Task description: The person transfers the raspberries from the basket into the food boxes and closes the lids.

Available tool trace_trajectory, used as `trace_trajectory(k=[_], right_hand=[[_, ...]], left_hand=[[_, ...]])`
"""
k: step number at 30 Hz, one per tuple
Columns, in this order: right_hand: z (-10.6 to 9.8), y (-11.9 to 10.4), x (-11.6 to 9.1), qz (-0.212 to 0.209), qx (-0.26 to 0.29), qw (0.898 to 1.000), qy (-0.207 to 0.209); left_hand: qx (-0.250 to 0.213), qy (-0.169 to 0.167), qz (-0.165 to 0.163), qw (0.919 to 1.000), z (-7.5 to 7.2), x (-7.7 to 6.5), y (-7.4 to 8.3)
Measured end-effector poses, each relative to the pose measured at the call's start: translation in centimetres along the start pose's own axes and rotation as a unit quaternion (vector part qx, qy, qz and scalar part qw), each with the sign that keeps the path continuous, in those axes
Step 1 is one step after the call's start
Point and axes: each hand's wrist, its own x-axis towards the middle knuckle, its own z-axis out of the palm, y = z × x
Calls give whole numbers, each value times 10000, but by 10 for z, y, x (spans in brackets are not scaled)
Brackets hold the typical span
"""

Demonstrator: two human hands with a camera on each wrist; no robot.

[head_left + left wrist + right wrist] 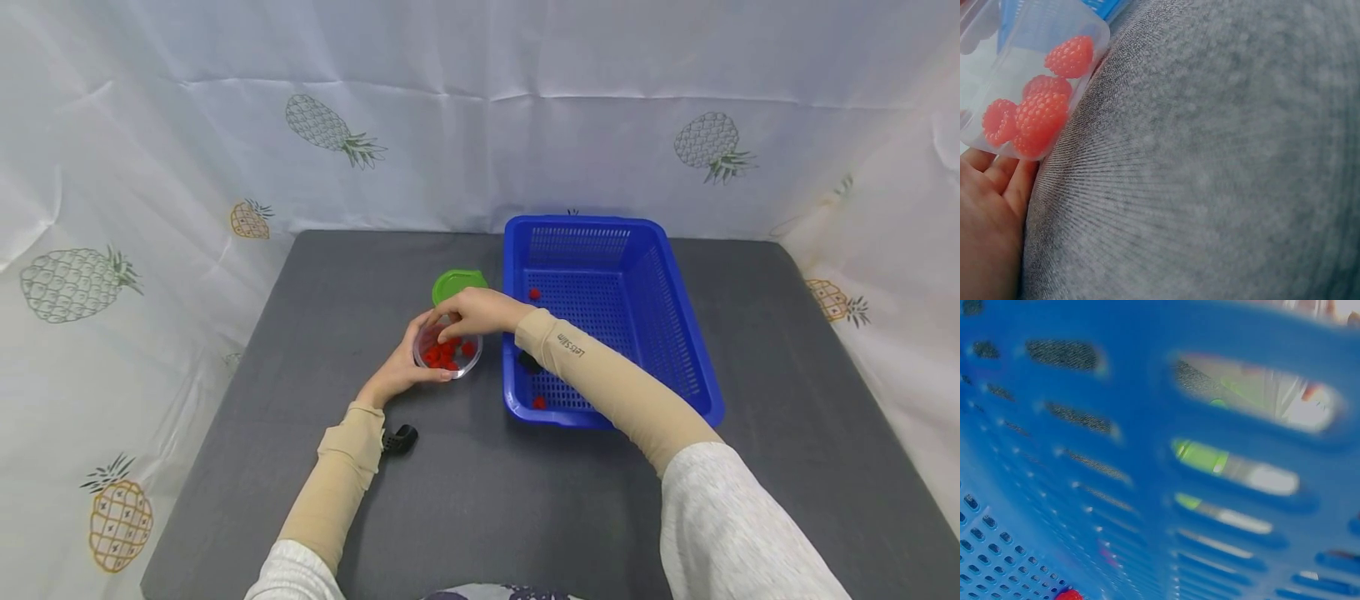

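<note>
A clear plastic container (478, 357) with several red raspberries (1041, 122) in it stands on the table, left of the blue basket. My left hand (393, 371) holds it from the left, thumb along the near side and fingers round the far side. Over its far rim reaches my right hand (480, 310), with bent fingers pointing down into the container near the raspberries. Whether those fingertips pinch a raspberry is hidden. Just behind the container lies a green lid (453, 283), partly covered by the right hand.
The blue perforated basket (708, 379) stands on the grey table (585, 508) under my right forearm. Inside it lie a red raspberry (534, 294) near the left wall and another (539, 402) at the near end. A black wrist device (401, 439) sticks out beside my left wrist.
</note>
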Motion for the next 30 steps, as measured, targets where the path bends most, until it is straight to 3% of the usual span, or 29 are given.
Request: trace_trajectory(k=[18, 30], right_hand=[[-10, -1, -10, -307, 1042, 9938, 234], [-19, 1, -28, -181, 1698, 9818, 836]], left_hand=[[-134, -19, -181, 9997, 2, -4, 8], [13, 52, -241, 9997, 1, -4, 7]])
